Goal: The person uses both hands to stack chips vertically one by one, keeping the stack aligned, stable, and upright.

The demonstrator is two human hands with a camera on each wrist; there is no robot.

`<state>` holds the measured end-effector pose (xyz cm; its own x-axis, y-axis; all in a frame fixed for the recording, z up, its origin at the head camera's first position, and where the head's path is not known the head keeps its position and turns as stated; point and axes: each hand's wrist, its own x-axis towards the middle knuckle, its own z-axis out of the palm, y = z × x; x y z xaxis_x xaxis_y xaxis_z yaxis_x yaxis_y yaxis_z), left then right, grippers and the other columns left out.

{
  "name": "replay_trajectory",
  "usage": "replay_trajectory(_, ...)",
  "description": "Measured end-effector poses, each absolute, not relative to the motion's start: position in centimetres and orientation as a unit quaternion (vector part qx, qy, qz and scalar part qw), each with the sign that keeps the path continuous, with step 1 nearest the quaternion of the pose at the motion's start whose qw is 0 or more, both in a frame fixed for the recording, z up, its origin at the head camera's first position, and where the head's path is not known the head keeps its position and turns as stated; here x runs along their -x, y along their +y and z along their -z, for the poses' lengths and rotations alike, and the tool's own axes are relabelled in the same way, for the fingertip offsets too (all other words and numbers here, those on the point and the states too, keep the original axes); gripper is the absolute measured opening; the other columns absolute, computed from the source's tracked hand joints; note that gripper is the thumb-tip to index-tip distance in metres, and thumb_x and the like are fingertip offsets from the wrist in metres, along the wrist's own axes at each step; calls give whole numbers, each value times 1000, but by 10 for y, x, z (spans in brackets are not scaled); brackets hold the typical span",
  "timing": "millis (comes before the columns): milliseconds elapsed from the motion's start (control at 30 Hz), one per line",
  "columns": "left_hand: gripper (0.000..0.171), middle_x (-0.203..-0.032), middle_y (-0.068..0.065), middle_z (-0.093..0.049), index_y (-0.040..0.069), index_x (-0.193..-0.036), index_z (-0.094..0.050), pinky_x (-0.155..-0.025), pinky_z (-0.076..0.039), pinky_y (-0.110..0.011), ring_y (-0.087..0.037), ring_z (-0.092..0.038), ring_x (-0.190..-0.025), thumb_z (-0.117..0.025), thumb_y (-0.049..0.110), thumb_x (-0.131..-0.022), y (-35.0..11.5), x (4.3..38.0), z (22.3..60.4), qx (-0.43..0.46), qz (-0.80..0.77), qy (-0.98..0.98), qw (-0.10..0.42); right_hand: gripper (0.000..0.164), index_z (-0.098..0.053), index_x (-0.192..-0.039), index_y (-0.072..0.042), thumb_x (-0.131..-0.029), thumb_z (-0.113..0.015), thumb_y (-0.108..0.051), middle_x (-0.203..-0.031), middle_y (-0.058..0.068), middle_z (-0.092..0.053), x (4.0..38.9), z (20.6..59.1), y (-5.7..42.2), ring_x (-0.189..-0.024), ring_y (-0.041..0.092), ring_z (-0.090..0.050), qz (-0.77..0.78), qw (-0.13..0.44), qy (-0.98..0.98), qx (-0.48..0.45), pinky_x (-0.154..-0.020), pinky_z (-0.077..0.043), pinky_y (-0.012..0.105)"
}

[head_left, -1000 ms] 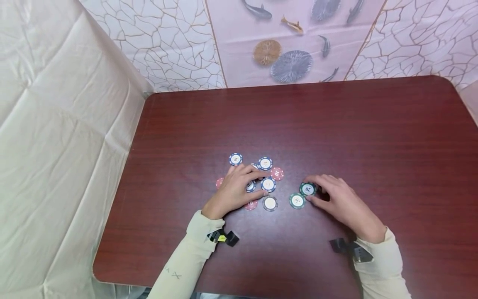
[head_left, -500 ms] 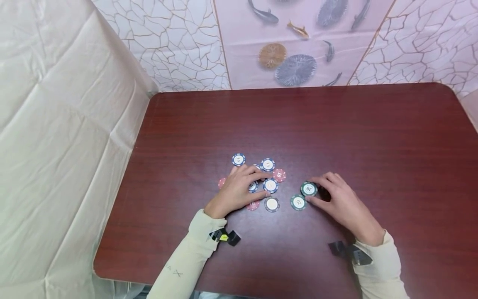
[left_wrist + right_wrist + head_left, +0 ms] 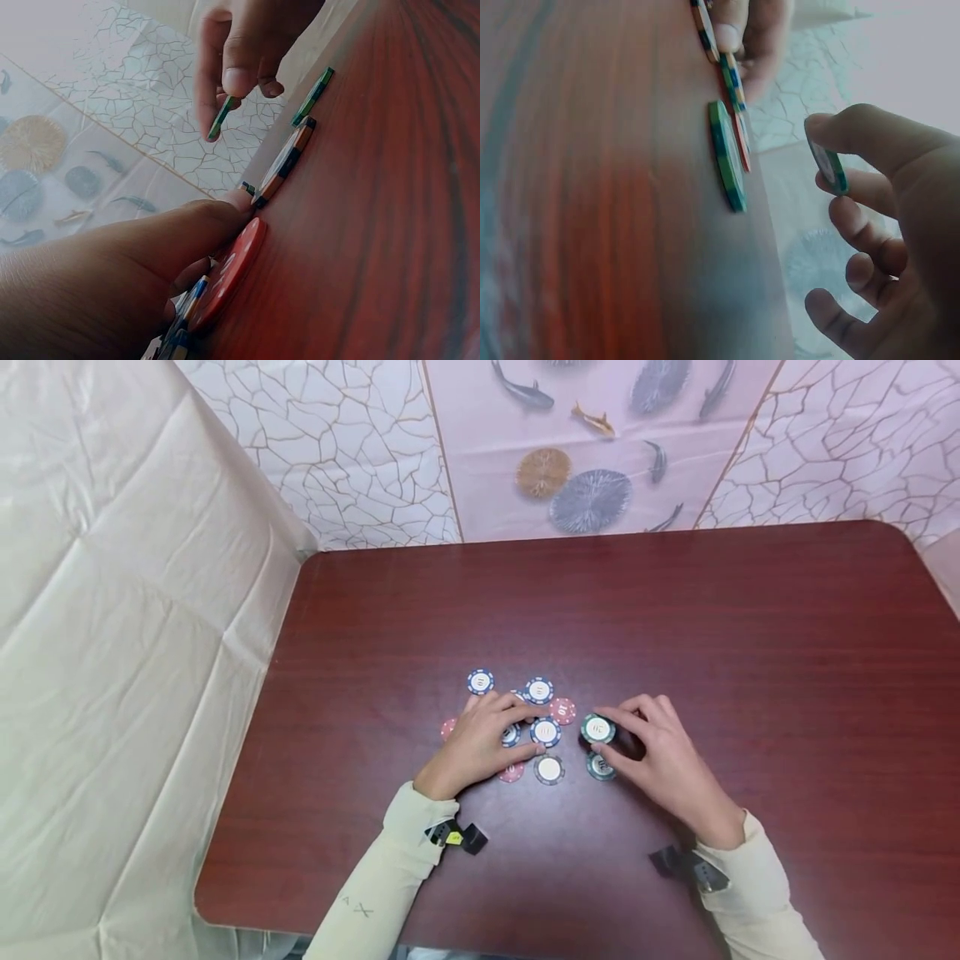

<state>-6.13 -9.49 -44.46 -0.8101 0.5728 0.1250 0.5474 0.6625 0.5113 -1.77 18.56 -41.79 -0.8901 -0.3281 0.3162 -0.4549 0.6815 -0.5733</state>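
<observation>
In the head view my right hand (image 3: pixel 670 764) pinches a green poker chip (image 3: pixel 597 729) by its edge between thumb and index finger. Both wrist views show this chip lifted off the table. A second green chip (image 3: pixel 601 767) lies flat just below it. My left hand (image 3: pixel 471 739) lies over the group of chips, its thumb and index finger at opposite edges of a blue chip (image 3: pixel 545 732). Close to that thumb lies a grey-rimmed chip (image 3: pixel 550 769). Under the palm, a red chip (image 3: pixel 512 772) and another blue chip (image 3: pixel 511 736) are partly covered.
Beyond the left hand lie more blue chips (image 3: pixel 539 690) and a red chip (image 3: pixel 562 711), with one blue chip (image 3: pixel 481 682) set apart. The brown wooden table (image 3: pixel 750 627) ends at a patterned backdrop (image 3: pixel 360 452); pale cloth (image 3: pixel 135 652) hangs along its left side.
My right hand has moved left with the green chip, lifting it from beside the other green chip. The left hand keeps its place among the chips.
</observation>
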Motion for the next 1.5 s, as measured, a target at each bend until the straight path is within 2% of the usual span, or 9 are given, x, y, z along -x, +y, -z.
replay_trajectory(200, 49, -111, 14, -68, 31, -138, -70, -92, -38, -36, -11, -56, -107, -80, 47, -93, -92, 61, 445, -314, -273, 909, 17, 45, -75, -126, -7, -84, -88, -15, -109, 4, -64, 18, 413, 175, -97, 19, -47, -321, 82, -916, -226, -77, -41, 37)
replay_trajectory(367, 50, -106, 14, -67, 31, -139, -70, -90, -37, -35, -10, -55, -102, -80, 46, -93, -93, 61, 446, -318, -279, 906, 10, 46, -74, -128, -5, -86, -85, -19, -107, 5, -65, 23, 411, 162, -93, 22, -48, -291, 72, -922, -244, -79, -39, 40)
replay_trajectory(600, 52, -109, 13, -68, 30, -141, -69, -90, -37, -34, -9, -54, -100, -81, 46, -93, -95, 59, 445, -309, -278, 909, 13, 44, -74, -129, -5, -88, -83, -19, -111, 8, -64, 30, 412, 144, -99, 27, -53, -259, 29, -931, -254, -83, -46, 48)
replay_trajectory(867, 51, -107, 14, -68, 29, -138, -70, -90, -37, -35, -10, -55, -102, -83, 43, -91, -95, 59, 444, -311, -277, 909, 9, 49, -71, -137, -9, -90, -82, -19, -110, 7, -64, 30, 419, 135, -99, 27, -54, -269, 17, -931, -247, -84, -46, 48)
replay_trajectory(1233, 53, -110, 13, -70, 27, -139, -71, -89, -38, -35, -11, -56, -102, -83, 47, -90, -98, 60, 446, -314, -274, 909, -2, 51, -67, -140, -11, -92, -83, -18, -135, 9, -68, 29, 422, 131, -119, 31, -60, -312, 14, -921, -233, -92, -45, 53)
replay_trajectory(1500, 53, -112, 12, -70, 28, -140, -69, -89, -37, -34, -10, -55, -102, -81, 48, -92, -95, 60, 447, -316, -272, 909, 5, 51, -67, -140, -12, -92, -83, -18, -137, 7, -69, 28, 427, 136, -123, 30, -60, -345, 0, -913, -219, -90, -42, 48)
